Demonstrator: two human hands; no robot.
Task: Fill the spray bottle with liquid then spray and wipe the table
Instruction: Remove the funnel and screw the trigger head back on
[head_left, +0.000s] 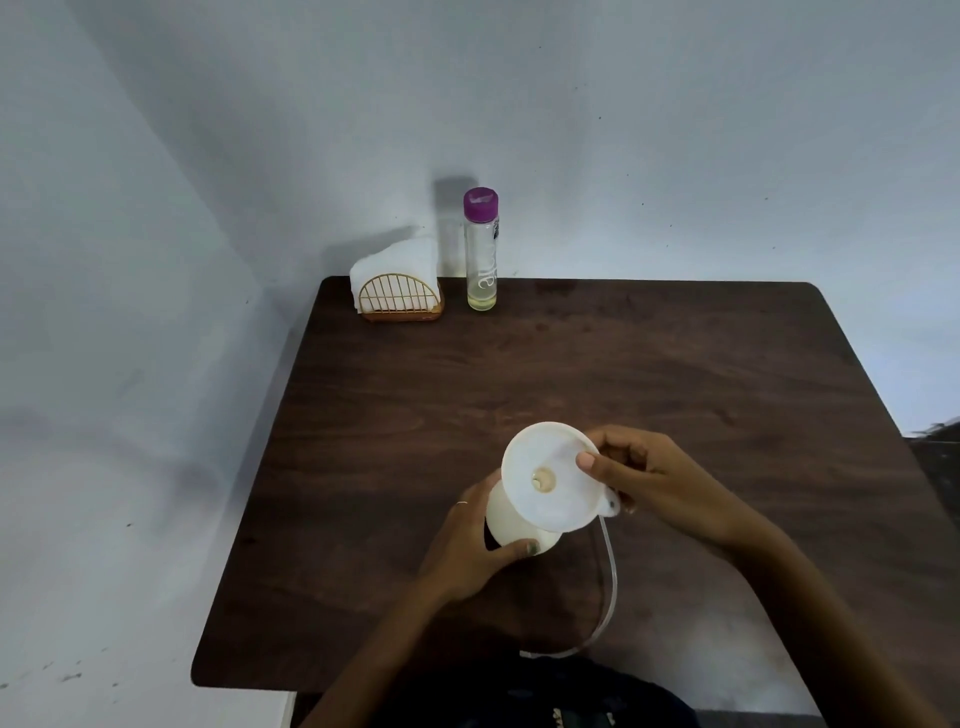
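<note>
Much of the white spray bottle (511, 525) is hidden beneath the wide white funnel (553, 475) seated in its neck; only its shoulder shows, near the front middle of the dark wooden desk (675, 374). Whatever liquid sits inside cannot be made out. The left hand (470, 551) wraps around the bottle's body, thumb across the front. The right hand (641, 475) pinches the funnel's rim, thumb on top, fingers curled behind. A clear tube (608, 582) curves from under the funnel toward the near edge, its end cut off by dark clothing. At the back stand a purple-capped glass bottle (481, 249) and a napkin holder (397, 283).
</note>
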